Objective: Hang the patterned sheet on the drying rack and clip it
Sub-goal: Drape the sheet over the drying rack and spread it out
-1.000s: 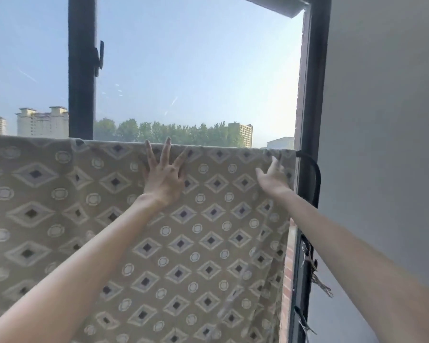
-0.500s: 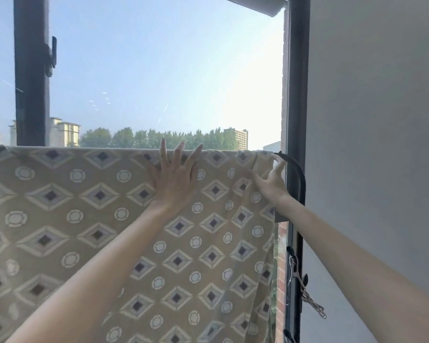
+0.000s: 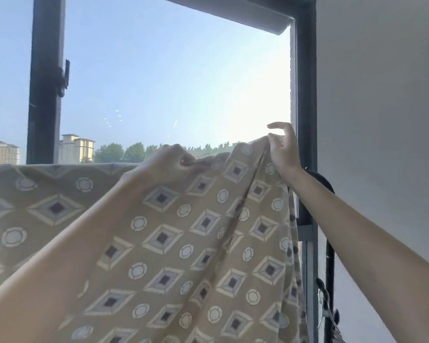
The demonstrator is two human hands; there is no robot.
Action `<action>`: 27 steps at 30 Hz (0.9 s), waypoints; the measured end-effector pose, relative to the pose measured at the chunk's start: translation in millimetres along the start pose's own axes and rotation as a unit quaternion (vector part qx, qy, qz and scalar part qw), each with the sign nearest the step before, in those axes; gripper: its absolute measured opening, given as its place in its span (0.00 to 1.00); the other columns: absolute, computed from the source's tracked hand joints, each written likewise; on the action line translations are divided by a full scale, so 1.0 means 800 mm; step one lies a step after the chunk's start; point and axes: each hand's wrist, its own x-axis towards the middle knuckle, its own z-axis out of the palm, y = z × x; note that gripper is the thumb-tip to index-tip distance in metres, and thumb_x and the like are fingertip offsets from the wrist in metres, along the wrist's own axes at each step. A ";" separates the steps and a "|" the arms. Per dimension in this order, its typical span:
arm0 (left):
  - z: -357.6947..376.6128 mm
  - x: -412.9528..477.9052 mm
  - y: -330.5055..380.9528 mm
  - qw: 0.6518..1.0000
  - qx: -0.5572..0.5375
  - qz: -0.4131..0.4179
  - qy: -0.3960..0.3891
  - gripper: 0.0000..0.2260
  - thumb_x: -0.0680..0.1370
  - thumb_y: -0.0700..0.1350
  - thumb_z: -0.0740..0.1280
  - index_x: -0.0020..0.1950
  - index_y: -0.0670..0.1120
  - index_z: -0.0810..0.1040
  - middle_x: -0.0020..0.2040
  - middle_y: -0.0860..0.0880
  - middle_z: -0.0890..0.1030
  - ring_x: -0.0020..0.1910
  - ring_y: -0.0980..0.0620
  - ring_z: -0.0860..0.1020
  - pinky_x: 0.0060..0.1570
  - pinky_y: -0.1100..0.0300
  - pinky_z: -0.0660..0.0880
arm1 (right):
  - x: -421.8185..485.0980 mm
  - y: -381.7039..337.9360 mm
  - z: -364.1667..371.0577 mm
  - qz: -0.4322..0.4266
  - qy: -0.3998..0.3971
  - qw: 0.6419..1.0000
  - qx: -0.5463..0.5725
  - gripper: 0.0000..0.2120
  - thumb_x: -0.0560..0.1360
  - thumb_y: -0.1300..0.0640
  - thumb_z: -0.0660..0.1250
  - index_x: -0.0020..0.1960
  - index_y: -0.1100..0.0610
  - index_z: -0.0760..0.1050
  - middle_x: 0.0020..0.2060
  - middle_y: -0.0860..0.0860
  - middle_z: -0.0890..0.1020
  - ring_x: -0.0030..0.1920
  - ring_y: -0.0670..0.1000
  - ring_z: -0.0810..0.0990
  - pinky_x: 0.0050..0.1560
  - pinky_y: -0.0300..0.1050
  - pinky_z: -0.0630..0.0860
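While gripping patterned sheet [image 3: 183, 243], left hand [image 3: 170, 160] and right hand [image 3: 281, 149] pinching top edge | lifting, adjusting drape | needing resettling on rack, then clipping

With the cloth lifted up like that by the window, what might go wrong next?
Both the left hand and right hand pinch only the top edge of the beige diamond-patterned sheet, raised above its draped part. A slipped grip could drop that end. No clip holds it yet, so it may slide or bunch unevenly.
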 end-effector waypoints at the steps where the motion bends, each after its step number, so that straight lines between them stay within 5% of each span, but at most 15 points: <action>1: -0.001 0.002 -0.005 1.000 -0.006 0.005 0.009 0.23 0.74 0.61 0.63 0.40 0.41 0.81 0.28 0.49 0.76 0.24 0.51 0.69 0.28 0.60 0.66 | 0.004 0.001 0.002 0.002 -0.002 1.000 -0.001 0.09 0.80 0.63 0.57 0.59 0.58 0.71 0.56 0.65 0.76 0.44 0.63 0.73 0.48 0.50 0.73; 4: -0.003 0.015 -0.013 0.996 0.047 0.017 0.076 0.21 0.77 0.59 0.61 0.39 0.43 0.79 0.31 0.48 0.79 0.28 0.48 0.74 0.31 0.57 0.71 | 0.013 0.008 0.005 -0.002 0.007 1.000 -0.008 0.09 0.80 0.63 0.57 0.58 0.59 0.71 0.49 0.55 0.79 0.40 0.53 0.73 0.38 0.40 0.74; 6: -0.005 0.028 -0.019 0.993 0.085 0.005 0.077 0.22 0.77 0.62 0.58 0.39 0.45 0.77 0.34 0.47 0.80 0.31 0.48 0.76 0.35 0.55 0.73 | 0.014 0.017 0.003 -0.002 0.009 1.000 -0.021 0.08 0.80 0.62 0.58 0.59 0.60 0.70 0.43 0.43 0.76 0.42 0.50 0.72 0.40 0.44 0.74; 11: -0.002 0.049 -0.022 0.981 -0.055 -0.081 -0.165 0.22 0.69 0.64 0.59 0.43 0.47 0.77 0.40 0.50 0.78 0.38 0.50 0.75 0.42 0.59 0.71 | 0.011 0.053 -0.004 -0.018 -0.057 0.966 -0.251 0.08 0.82 0.55 0.55 0.57 0.58 0.67 0.31 0.51 0.75 0.28 0.49 0.73 0.28 0.42 0.68; 15: 0.000 0.062 -0.025 0.968 -0.042 -0.119 -0.219 0.12 0.75 0.57 0.63 0.47 0.52 0.81 0.47 0.49 0.82 0.39 0.53 0.76 0.37 0.64 0.73 | 0.014 0.068 -0.004 0.021 -0.020 0.920 -0.392 0.11 0.80 0.52 0.59 0.51 0.58 0.76 0.38 0.52 0.81 0.36 0.51 0.78 0.33 0.40 0.74; 19: 0.015 0.061 -0.042 0.990 -0.075 -0.100 -0.072 0.08 0.71 0.53 0.72 0.45 0.50 0.82 0.41 0.53 0.83 0.40 0.54 0.79 0.34 0.65 0.72 | 0.009 0.070 0.006 -0.002 0.014 0.913 -0.407 0.08 0.78 0.56 0.63 0.50 0.59 0.79 0.54 0.56 0.74 0.54 0.54 0.73 0.44 0.43 0.76; 23: 0.024 0.049 -0.051 0.995 -0.079 -0.035 0.051 0.12 0.70 0.54 0.72 0.38 0.45 0.82 0.35 0.51 0.83 0.36 0.54 0.80 0.38 0.62 0.76 | -0.013 0.063 0.025 -0.055 -0.058 0.951 -0.298 0.14 0.81 0.53 0.57 0.51 0.60 0.78 0.42 0.52 0.81 0.42 0.50 0.78 0.49 0.45 0.76; 27: 0.021 0.037 -0.052 0.994 -0.045 -0.015 0.097 0.13 0.74 0.54 0.66 0.40 0.46 0.82 0.34 0.55 0.81 0.28 0.65 0.76 0.35 0.68 0.70 | -0.049 0.034 0.051 -0.130 -0.163 0.924 -0.320 0.16 0.81 0.48 0.53 0.52 0.53 0.77 0.42 0.45 0.79 0.44 0.47 0.74 0.60 0.45 0.62</action>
